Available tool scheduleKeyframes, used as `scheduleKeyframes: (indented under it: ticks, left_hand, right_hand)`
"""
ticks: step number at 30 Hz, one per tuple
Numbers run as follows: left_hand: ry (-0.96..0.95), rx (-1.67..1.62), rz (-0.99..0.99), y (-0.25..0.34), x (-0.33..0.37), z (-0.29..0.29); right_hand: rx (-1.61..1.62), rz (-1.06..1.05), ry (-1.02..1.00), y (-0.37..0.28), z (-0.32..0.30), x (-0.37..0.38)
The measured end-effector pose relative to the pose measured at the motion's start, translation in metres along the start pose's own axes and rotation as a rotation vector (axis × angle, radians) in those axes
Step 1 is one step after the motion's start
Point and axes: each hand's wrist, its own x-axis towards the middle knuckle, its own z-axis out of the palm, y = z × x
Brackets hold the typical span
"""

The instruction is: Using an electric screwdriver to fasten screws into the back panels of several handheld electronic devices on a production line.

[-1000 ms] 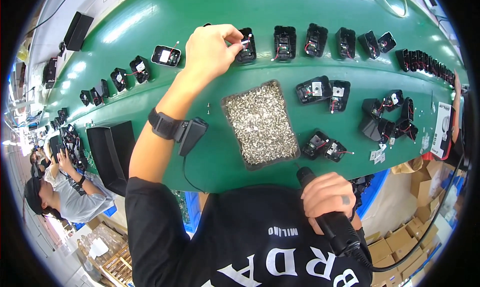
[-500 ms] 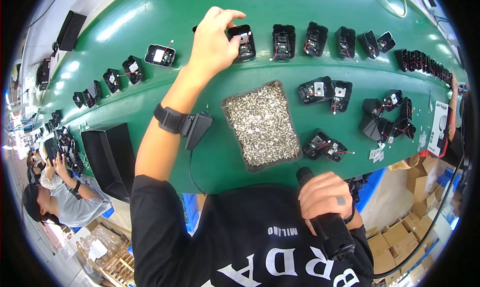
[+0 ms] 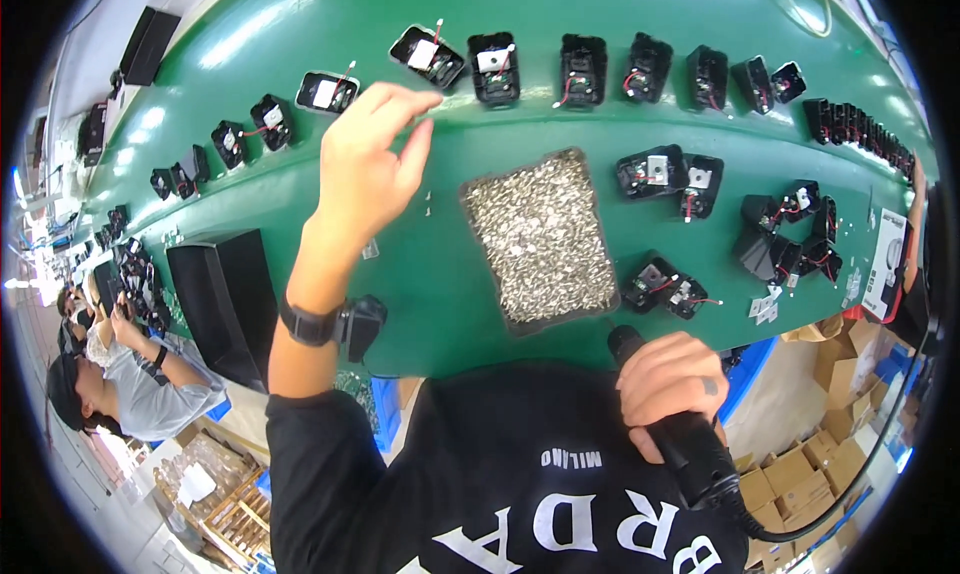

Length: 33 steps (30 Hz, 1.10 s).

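My left hand hovers above the green table, left of a tray of screws, with thumb and forefinger apart and nothing visible between them. Beyond its fingertips stand a black plastic housing with a white label inside and another black housing with a pale metal plate and a red wire. My right hand is wrapped round a black electric screwdriver near the table's front edge. Small silver screws fill the dark tray between my hands. Two loose screws lie near my left hand.
More open housings stand in a row along the far side. Others lie in groups, including a pair right of the tray. A long black box sits at the left. A co-worker is beyond it. The screwdriver's cable curves rightward.
My left hand has drawn away from the housing with the metal plate, back toward me and to the left. The right hand still grips the screwdriver. The view has shifted slightly.
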Motion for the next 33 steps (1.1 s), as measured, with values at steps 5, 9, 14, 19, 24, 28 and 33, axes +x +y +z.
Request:
scheduleKeyframes:
  ticks: [5, 9, 14, 19, 24, 28, 33]
  left_hand:
    - [-0.086, -0.028, -0.197, 0.012, -0.059, -0.019]
    - [-0.029, -0.058, -0.334, 0.014, -0.087, -0.019]
    - [-0.059, -0.127, -0.270, 0.005, -0.073, 0.000]
    - [-0.183, -0.123, -0.285, 0.002, -0.070, -0.002]
    - [-0.236, -0.087, -0.264, 0.007, -0.062, 0.003]
    - [-0.202, -0.133, -0.223, 0.000, -0.062, 0.013]
    - [-0.153, -0.301, -0.313, 0.016, -0.053, 0.009]
  right_hand:
    - [0.005, 0.009, -0.007, 0.000, -0.006, 0.009]
    - [0.002, 0.037, -0.004, -0.001, -0.006, 0.015]
    - [0.035, 0.030, -0.058, -0.001, -0.002, 0.022]
    - [0.089, -0.014, -0.116, -0.018, -0.007, 0.027]
    - [0.122, -0.096, -0.129, -0.017, -0.016, 0.033]
    - [0.153, -0.133, -0.169, -0.020, -0.010, 0.046]
    - [0.269, -0.164, -0.308, -0.030, -0.005, 0.073]
